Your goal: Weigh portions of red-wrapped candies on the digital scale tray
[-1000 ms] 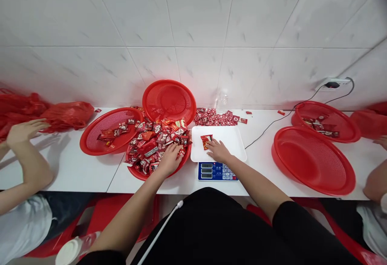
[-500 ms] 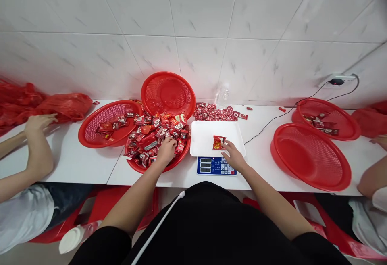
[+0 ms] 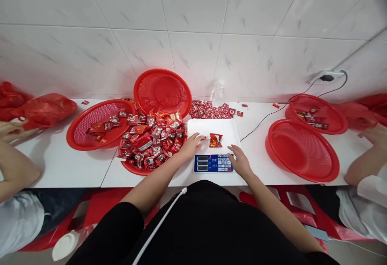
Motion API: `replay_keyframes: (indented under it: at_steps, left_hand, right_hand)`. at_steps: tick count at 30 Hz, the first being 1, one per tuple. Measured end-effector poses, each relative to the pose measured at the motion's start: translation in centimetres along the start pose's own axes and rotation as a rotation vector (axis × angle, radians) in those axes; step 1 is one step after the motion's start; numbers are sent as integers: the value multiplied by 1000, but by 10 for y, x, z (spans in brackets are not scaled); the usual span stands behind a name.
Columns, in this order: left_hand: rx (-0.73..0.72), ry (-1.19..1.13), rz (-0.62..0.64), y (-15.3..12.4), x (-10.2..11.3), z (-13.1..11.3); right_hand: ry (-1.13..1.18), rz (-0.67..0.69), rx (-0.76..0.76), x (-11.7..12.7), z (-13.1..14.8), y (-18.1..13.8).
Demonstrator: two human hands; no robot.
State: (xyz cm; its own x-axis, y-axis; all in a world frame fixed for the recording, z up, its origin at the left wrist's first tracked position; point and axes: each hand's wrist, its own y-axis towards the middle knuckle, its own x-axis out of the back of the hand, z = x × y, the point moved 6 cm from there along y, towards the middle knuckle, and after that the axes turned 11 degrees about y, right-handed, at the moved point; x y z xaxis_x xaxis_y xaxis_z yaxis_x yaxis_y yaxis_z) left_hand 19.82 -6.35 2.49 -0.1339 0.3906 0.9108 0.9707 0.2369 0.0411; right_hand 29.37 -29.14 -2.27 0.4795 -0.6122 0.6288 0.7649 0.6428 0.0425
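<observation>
Left hand (image 3: 191, 144): on the near left part of the white rectangular scale tray (image 3: 229, 130), fingers loose, holding nothing visible. Right hand (image 3: 240, 161): open, empty, at the blue keypad panel (image 3: 213, 163). Small red foil sweet packets (image 3: 215, 140): on the tray, between both hands. Round red plastic basket heaped with wrapped sweets (image 3: 149, 144): just left. Empty red basket (image 3: 302, 150): right.

Both hands (image 3: 191, 145) (image 3: 239, 161) open by packet (image 3: 215, 140) on scale tray (image 3: 229, 130).
</observation>
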Motion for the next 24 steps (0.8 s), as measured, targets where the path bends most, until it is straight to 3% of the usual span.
replay_keyframes:
  at_steps: [3,7,11,16,20,24]
  left_hand:
    - [40,187,36,-10,-7,17]
    - [230,358,-35,-47,10,66]
    - [251,389,-11,-76,19,93]
    - [237,364,5,-75,20,88]
    - [198,365,17,-71,19,81]
    - [260,276,-120,-72,33,80]
  right_hand:
    - [-28,14,15,-6,5,-1]
    - [-84,78,65,-23,15,-1]
    - [-210,174,171,-46,33,6]
    - [-377,318,130,-70,41,24]
    - [-402,341,74,-73,35,39]
    - [-310,284,68,-65,29,43]
